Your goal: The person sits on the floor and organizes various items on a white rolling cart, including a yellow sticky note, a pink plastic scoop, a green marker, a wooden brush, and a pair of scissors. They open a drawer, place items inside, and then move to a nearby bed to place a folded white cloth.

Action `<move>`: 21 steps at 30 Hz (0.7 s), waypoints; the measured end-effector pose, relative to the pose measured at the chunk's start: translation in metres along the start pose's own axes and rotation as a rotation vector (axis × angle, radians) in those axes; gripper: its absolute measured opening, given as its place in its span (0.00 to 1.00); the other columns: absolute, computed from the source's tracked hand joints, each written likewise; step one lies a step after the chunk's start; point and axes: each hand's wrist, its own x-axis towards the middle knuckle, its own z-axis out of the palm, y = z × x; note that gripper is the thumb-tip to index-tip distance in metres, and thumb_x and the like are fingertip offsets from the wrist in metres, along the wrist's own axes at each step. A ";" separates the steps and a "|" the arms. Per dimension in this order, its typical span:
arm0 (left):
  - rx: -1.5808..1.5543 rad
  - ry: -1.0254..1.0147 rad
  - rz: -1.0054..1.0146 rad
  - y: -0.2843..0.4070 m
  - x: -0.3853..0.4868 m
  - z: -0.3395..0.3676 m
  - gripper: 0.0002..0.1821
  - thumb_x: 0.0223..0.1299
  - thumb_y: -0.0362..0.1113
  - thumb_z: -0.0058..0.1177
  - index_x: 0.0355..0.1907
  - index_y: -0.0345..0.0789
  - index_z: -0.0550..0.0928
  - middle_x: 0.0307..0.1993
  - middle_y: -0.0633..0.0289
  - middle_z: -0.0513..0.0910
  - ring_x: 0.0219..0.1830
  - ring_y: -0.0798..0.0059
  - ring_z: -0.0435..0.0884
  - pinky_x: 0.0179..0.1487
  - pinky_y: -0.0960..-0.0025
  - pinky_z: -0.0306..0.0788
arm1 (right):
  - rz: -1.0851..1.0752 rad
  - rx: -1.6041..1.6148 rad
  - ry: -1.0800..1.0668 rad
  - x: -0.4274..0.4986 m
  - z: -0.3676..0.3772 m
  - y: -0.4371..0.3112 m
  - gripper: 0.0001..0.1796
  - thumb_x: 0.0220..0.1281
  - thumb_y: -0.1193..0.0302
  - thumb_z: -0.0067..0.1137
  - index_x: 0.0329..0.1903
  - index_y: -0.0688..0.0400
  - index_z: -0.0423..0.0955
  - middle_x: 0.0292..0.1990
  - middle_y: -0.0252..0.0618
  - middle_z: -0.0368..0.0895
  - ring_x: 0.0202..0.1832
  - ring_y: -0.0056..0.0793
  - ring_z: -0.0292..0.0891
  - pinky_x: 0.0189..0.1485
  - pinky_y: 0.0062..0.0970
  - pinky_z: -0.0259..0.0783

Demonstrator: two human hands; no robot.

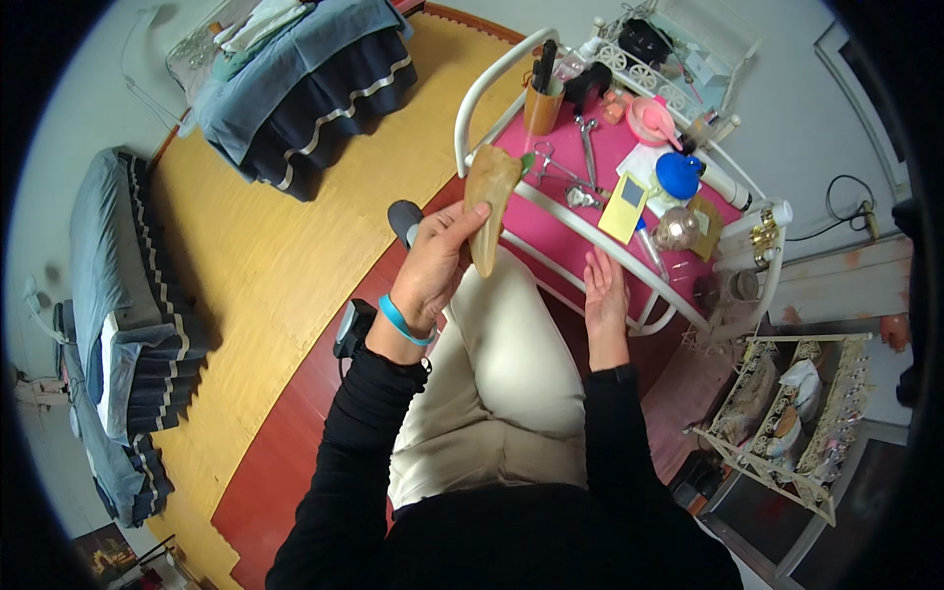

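Note:
My left hand (pixel 436 259) pinches the narrow lower part of a tapered tan horn scraper (pixel 493 181) between thumb and fingers. The scraper's wide end points up and away, beside the white metal trolley frame, above my thigh. At that end shows a small green bit (pixel 527 164); whether it belongs to the scraper, I cannot tell. My right hand (pixel 607 287) holds nothing and is raised by the trolley's near white rail (pixel 582 215), fingers extended. On the trolley's pink top (pixel 560 195) are scissor-handled clamps (pixel 549 164), a yellow card (pixel 624 209) and a blue-capped pen (pixel 650 247).
A brown cup (pixel 543 109) with black-handled tools, a pink bowl (pixel 650 122), a blue rubber bulb (pixel 677 175) and a glass jar (pixel 676 228) crowd the trolley. A cream rack (pixel 793 420) stands right. Blue-draped beds (pixel 295 96) stand across the yellow floor (pixel 295 243).

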 end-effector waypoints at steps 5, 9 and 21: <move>0.070 0.097 0.049 0.012 -0.038 0.007 0.16 0.71 0.46 0.55 0.41 0.33 0.82 0.33 0.65 0.83 0.32 0.81 0.79 0.39 0.76 0.73 | -0.056 0.100 0.058 0.016 0.000 0.001 0.20 0.71 0.65 0.58 0.59 0.62 0.72 0.57 0.41 0.79 0.59 0.33 0.76 0.66 0.30 0.69; 0.091 0.086 0.048 0.007 -0.053 0.013 0.16 0.71 0.46 0.55 0.41 0.33 0.82 0.32 0.65 0.83 0.32 0.81 0.78 0.39 0.75 0.73 | 0.056 0.228 -0.013 0.027 -0.007 -0.008 0.14 0.70 0.71 0.56 0.53 0.65 0.75 0.52 0.41 0.80 0.57 0.33 0.75 0.65 0.31 0.71; 0.090 0.006 0.074 -0.014 -0.057 0.006 0.15 0.73 0.43 0.54 0.45 0.32 0.82 0.36 0.67 0.84 0.36 0.84 0.80 0.42 0.78 0.73 | -0.102 0.106 0.034 -0.004 0.010 -0.017 0.13 0.66 0.75 0.63 0.52 0.62 0.76 0.52 0.43 0.82 0.53 0.34 0.80 0.62 0.31 0.75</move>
